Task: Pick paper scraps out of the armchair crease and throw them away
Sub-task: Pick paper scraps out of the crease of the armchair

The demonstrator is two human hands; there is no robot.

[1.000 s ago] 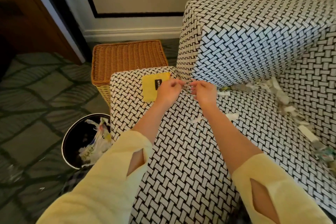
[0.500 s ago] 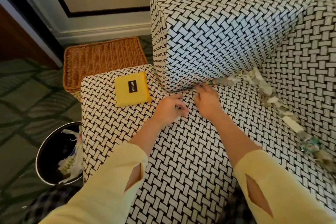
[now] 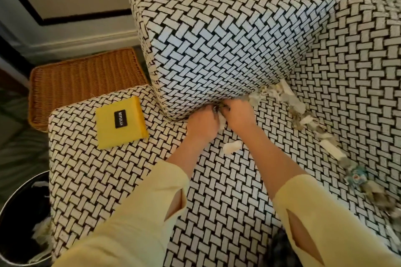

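The left hand point(image 3: 202, 124) lies knuckles-up at the crease point(image 3: 178, 118) where the armrest point(image 3: 217, 39) meets the seat cushion point(image 3: 130, 180) of the armchair, fingers curled round a white scrap point(image 3: 221, 123) that peeks out on its 3 o'clock side. The right hand point(image 3: 237, 115) sits just beside it with its fingertips buried in the same crease; whether they pinch anything cannot be told.

Most of the paper scraps point(image 3: 303, 119) are not yet collected: they trail along the crease from the hands toward 4 o'clock. One loose scrap point(image 3: 232, 147) lies on the seat at 6 o'clock from the hands. The black waste bin point(image 3: 19, 223), already holding paper, stands on the floor at 8 o'clock, well apart from the hands.

The likely trouble is spillage. A full fist carried across the cushion to the bin could shed bits onto the seat or carpet. Digging fingers may also push thin pieces deeper into the crease. The yellow pouch point(image 3: 120, 122), at 9 o'clock and on the way to the bin, could be swept along.
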